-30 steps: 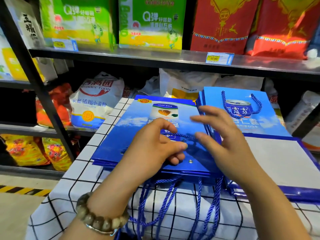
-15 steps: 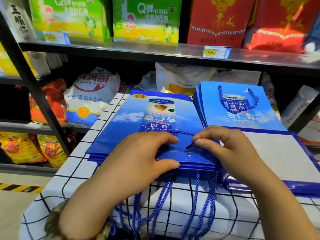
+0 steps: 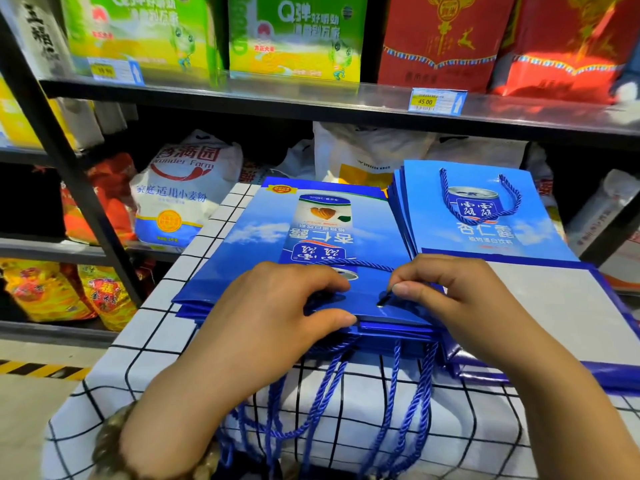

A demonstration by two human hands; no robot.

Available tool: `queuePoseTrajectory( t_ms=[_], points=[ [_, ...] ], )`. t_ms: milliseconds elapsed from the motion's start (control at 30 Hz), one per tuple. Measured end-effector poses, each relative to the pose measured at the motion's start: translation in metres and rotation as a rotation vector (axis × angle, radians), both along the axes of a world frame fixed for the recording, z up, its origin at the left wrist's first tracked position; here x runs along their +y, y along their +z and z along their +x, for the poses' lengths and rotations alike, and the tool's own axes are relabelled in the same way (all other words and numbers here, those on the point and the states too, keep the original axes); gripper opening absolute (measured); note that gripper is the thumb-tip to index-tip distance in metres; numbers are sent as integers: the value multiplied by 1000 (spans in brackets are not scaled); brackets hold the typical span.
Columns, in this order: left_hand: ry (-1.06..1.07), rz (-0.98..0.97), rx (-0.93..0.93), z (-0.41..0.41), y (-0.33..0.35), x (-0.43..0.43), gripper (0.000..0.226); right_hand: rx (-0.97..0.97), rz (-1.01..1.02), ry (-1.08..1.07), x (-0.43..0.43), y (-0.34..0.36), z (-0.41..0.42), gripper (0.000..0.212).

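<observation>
Store shelves (image 3: 311,105) fill the background, stocked with green and red boxes above and flour sacks (image 3: 183,202) below. In front stands a worktop (image 3: 145,358) covered in a white cloth with a black grid. On it lie two stacks of flat blue paper bags printed with a drinks can: the left stack (image 3: 214,296) sits at the centre of the view, and the right stack (image 3: 519,237) lies just beside it, partly over a white-faced bag. The top bag (image 3: 259,237) of the left stack lies flat with its opening towards the viewer. Blue cord loops (image 3: 329,393) from the bags beneath hang over the worktop's near edge. The left hand (image 3: 270,323), a beaded bracelet at its wrist, holds the top bag's near edge, with its thumb along the edge and its fingers (image 3: 329,278) curved onto the bag's face. The right hand (image 3: 467,299) has its fingers curled and pinches the dark tip of a blue cord (image 3: 367,264), which runs across the bag between the two hands. The tip sits right at a small hole (image 3: 380,307) near the bag's edge.
</observation>
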State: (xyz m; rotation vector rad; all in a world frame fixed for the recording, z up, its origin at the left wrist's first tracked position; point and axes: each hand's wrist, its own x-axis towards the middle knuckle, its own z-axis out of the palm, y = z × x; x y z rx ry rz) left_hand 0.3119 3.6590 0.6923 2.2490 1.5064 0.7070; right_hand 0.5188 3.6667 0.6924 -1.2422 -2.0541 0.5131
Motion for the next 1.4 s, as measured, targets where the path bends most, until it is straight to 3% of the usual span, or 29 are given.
queuePoseTrajectory(
  t_ms=[267, 367, 467, 600, 800, 900, 1000, 1100, 1167, 1400],
  points=[
    [-26, 61, -9, 3, -1, 1, 41, -159, -39, 49, 7, 11, -2, 35],
    [13, 180, 17, 6, -1, 2, 40, -190, -118, 95, 13, 9, -6, 23],
    [73, 278, 69, 7, -3, 6, 42, -157, -171, 100, 12, 6, -6, 19],
    [88, 379, 80, 8, -4, 10, 37, 42, -313, 148, -1, 12, -1, 17],
    [101, 513, -62, 23, -6, -1, 28, -234, -191, 54, -1, 7, -2, 25],
    [136, 481, 80, 34, -10, -5, 41, -295, -139, 37, -1, 8, -4, 25],
    [178, 426, 234, 44, -13, -4, 44, -308, -117, 20, -4, 10, -7, 22],
    [176, 449, 299, 50, -11, -6, 28, -335, -96, 15, -6, 10, -9, 23],
    [161, 465, 310, 53, -12, -7, 20, -342, -90, 8, -6, 9, -8, 25],
    [-20, 492, 293, 45, -13, -6, 29, -240, -92, -79, -6, 5, -2, 29]
  ],
)
